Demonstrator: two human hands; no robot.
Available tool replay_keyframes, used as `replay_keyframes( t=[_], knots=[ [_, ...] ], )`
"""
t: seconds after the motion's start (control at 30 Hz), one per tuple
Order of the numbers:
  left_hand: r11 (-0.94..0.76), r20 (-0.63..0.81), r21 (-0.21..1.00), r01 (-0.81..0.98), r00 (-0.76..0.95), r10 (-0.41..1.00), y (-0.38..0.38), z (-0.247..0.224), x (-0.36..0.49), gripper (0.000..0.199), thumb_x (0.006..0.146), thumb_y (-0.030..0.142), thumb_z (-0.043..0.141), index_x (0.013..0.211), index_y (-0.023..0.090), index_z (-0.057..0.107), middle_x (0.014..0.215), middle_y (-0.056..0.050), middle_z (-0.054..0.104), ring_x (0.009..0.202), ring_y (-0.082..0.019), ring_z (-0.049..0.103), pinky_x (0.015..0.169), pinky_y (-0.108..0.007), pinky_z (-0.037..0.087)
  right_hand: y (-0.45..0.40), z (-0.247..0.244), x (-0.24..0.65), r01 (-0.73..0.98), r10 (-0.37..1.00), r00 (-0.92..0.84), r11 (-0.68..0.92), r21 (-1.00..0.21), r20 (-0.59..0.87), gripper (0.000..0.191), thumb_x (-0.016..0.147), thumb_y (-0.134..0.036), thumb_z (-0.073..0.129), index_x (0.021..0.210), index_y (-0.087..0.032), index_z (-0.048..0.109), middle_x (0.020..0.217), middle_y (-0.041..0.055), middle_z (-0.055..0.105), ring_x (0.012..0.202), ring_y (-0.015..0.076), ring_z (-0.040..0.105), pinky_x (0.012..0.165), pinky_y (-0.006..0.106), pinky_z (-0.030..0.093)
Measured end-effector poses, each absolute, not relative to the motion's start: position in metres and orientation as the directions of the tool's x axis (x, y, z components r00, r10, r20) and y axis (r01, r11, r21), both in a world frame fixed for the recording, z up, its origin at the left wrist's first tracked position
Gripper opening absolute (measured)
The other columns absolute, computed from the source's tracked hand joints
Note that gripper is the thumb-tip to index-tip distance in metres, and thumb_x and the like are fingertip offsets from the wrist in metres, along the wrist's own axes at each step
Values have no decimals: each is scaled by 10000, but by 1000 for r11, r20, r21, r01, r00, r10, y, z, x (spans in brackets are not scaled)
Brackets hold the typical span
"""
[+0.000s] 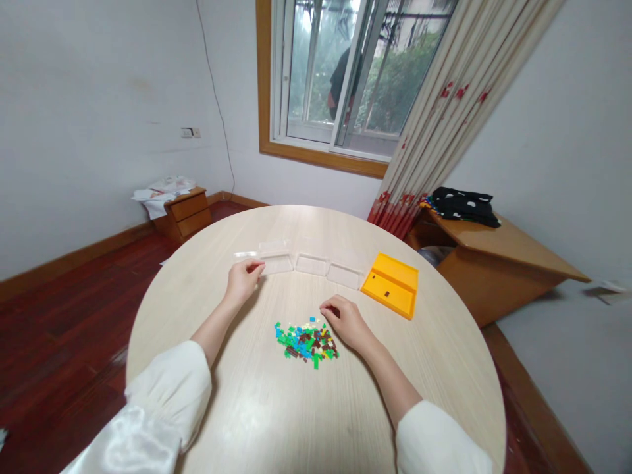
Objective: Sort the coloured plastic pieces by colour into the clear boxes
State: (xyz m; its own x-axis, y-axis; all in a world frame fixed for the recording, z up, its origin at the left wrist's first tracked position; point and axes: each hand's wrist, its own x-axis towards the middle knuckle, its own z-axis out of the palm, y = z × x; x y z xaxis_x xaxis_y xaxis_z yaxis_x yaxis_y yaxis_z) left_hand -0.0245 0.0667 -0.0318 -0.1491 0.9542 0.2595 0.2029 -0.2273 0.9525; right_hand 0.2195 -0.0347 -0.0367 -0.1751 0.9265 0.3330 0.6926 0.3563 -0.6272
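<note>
A loose pile of small toy building bricks (309,342) in green, blue, brown, yellow and cream lies on the round table. My right hand (348,321) is at the pile's upper right edge, thumb and fingers pinched together; whatever is between them is too small to make out. Farther up and left, my left hand (243,282) has its fingertips pinched at the left end of a clear plastic box (278,264). What those fingertips hold, if anything, does not show. Two more clear boxes, a middle one (311,265) and a right one (344,276), continue the row.
At the right of the row lies an opened yellow plastic case (395,263) with two small dark pieces in it. Thin clear plastic pieces (274,245) lie behind the left box. Beyond the table (257,401) are a wooden cabinet (464,263) and a small drawer unit (190,214).
</note>
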Motion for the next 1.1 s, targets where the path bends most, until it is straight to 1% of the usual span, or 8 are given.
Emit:
replay_keyframes(
  t=[0.07, 0.17, 0.3, 0.47, 0.6, 0.73, 0.83, 1.1],
  knots=[
    [-274, 320, 927, 256, -160, 934, 69, -32, -18, 157, 656, 252, 590, 735, 150, 681, 714, -50, 683, 612, -154, 584, 602, -259, 459, -35, -37, 219, 692, 927, -175, 355, -629, 331, 115, 775, -116, 544, 720, -168, 632, 703, 26, 605, 664, 139, 555, 636, 266, 437],
    [-354, 433, 837, 417, -109, 895, 68, -33, -10, 183, 721, 215, 527, 804, 160, 680, 851, -84, 697, 780, -198, 613, 764, -318, 456, -35, -36, 220, 690, 928, -175, 354, -632, 330, 117, 775, -115, 544, 720, -170, 631, 706, 26, 609, 669, 141, 559, 639, 267, 437],
    [-455, 531, 696, 556, 29, 847, 67, -37, -3, 221, 768, 180, 469, 884, 167, 656, 952, -104, 676, 907, -223, 599, 854, -347, 422, -35, -35, 219, 688, 932, -168, 345, -639, 322, 121, 773, -110, 544, 718, -172, 633, 709, 27, 610, 672, 144, 561, 641, 269, 437],
    [-508, 535, 657, 557, 130, 835, 72, -45, -4, 203, 747, 126, 462, 842, 170, 636, 894, -99, 660, 874, -223, 594, 830, -352, 429, -37, -32, 219, 688, 938, -162, 330, -647, 306, 123, 771, -101, 543, 717, -167, 632, 710, 28, 605, 677, 144, 560, 646, 268, 438],
    [-550, 544, 639, 538, 190, 817, 73, -47, -10, 180, 743, 141, 478, 834, 173, 630, 875, -98, 654, 850, -221, 592, 813, -343, 428, -37, -32, 219, 690, 941, -158, 322, -648, 300, 124, 773, -100, 541, 717, -164, 631, 709, 30, 603, 678, 144, 557, 644, 266, 436],
    [-581, 559, 578, 573, 240, 793, 70, -46, -15, 195, 766, 165, 459, 849, 160, 635, 856, -104, 664, 814, -216, 599, 782, -333, 433, -37, -33, 220, 692, 941, -156, 322, -647, 301, 122, 770, -99, 544, 720, -163, 635, 717, 32, 609, 686, 145, 558, 648, 264, 435],
    [-584, 586, 546, 601, 224, 779, 69, -46, -15, 211, 786, 191, 456, 867, 149, 646, 871, -111, 677, 824, -221, 606, 782, -337, 432, -36, -34, 220, 692, 940, -158, 324, -645, 303, 123, 771, -99, 543, 722, -164, 636, 719, 31, 610, 682, 141, 557, 649, 263, 434],
    [-488, 597, 491, 721, 129, 792, 67, -41, -14, 163, 782, 214, 511, 855, 171, 650, 841, -70, 698, 814, -209, 616, 814, -347, 406, -36, -35, 221, 687, 934, -162, 339, -643, 318, 119, 768, -102, 546, 722, -166, 635, 708, 24, 602, 673, 136, 550, 636, 258, 429]
  ],
)
